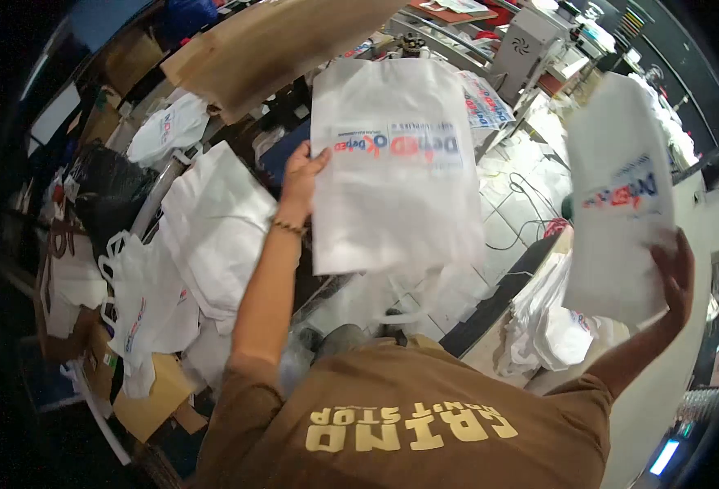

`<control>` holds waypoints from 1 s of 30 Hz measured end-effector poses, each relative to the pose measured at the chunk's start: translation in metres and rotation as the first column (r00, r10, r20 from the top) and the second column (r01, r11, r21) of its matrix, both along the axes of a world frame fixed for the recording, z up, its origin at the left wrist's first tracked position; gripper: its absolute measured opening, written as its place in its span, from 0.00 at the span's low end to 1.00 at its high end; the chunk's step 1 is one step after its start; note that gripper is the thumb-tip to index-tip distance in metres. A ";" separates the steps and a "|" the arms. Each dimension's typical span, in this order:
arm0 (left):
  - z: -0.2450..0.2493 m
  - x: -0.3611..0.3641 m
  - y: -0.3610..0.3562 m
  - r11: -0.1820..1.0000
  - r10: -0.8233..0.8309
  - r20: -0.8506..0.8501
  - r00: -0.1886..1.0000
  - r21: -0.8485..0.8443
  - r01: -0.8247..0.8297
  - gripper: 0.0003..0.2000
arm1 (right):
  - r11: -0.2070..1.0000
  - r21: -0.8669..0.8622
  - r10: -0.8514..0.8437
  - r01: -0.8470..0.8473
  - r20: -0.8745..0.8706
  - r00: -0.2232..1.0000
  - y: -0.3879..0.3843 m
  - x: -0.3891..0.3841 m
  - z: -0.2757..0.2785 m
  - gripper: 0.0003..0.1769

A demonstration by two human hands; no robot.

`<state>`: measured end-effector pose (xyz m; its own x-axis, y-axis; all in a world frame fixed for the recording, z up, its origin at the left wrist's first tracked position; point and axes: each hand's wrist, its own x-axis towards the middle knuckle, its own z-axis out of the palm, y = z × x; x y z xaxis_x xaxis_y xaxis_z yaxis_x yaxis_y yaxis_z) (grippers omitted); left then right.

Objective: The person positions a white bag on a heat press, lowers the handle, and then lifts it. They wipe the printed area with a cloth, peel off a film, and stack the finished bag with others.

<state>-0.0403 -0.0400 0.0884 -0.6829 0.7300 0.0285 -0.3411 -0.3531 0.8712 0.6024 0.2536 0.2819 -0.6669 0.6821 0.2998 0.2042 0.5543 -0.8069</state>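
In front of me my left hand [301, 186] pinches the left edge of a white bag [392, 216], thumb on the near face. Red and blue lettering runs across the bag's upper half, and its translucent lower part hangs over the tile floor. Out to the right, my right hand [675, 275] grips a second white bag [616, 155] low on its right edge. That bag stands upright, carries similar red and blue print, and is slightly blurred. The two bags are apart from each other.
White bags [213, 224] lie piled at the left, some with handles [151, 297]. More are stacked at the lower right [538, 322]. Brown cardboard [278, 53] juts across the top. A grey machine [530, 49] stands behind, with cables [518, 196] on the tiles.
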 end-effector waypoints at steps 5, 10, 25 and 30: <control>-0.141 -0.026 0.030 0.748 0.386 -0.491 0.781 -0.330 -0.577 0.15 | 0.963 0.198 -0.189 0.183 0.012 0.982 -0.003 0.010 0.011 0.35; -0.097 -0.002 -0.025 0.591 0.242 -0.769 0.592 -0.367 -0.718 0.26 | 0.956 -0.074 -0.218 0.283 0.463 0.859 -0.060 -0.105 0.021 0.32; -0.093 -0.117 -0.532 -0.198 -0.142 -0.816 0.560 -0.531 -0.824 0.26 | 0.813 -0.133 0.488 -0.567 -0.376 0.788 -0.253 -0.455 -0.029 0.41; -0.113 -0.126 -0.594 -0.136 -0.421 -0.576 0.701 -0.724 -0.676 0.28 | 0.719 -0.406 0.532 -0.565 -0.202 0.822 -0.275 -0.588 -0.107 0.39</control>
<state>-0.1661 -0.6337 -0.0245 -0.9659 0.2138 -0.1459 0.1971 0.9729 0.1210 0.0147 -0.0218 0.1749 -0.9547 0.2699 0.1256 -0.0885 0.1456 -0.9854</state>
